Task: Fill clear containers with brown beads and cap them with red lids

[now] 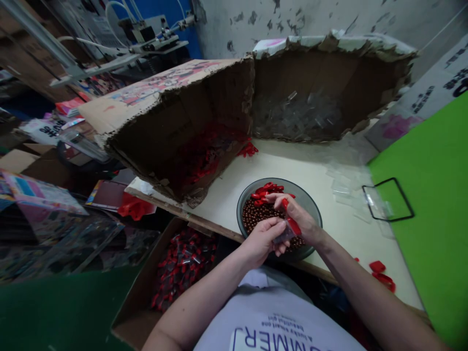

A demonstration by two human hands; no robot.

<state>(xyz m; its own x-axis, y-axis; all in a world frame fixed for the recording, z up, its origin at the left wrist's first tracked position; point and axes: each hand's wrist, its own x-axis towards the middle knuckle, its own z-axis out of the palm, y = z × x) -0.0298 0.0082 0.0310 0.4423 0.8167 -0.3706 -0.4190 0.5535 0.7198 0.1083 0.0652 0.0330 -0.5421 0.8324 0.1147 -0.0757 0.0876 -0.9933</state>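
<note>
Over a round grey bowl (313, 204) holding small brown balls (258, 215) and red caps (266, 190), both my hands meet. My left hand (261, 241) is closed around a small clear tube (283, 235). My right hand (297, 217) pinches a red cap (293, 225) at the tube's end, with another red piece at its fingertips. The bowl stands at the near edge of a pale table (292, 163).
A torn cardboard box (175, 126) with red pieces lies on its side at left. Another (329, 92) with clear tubes stands at the back. A floor box (179, 265) holds filled red-capped tubes. Loose red caps (382, 275) and clear tubes (347, 187) lie on the table.
</note>
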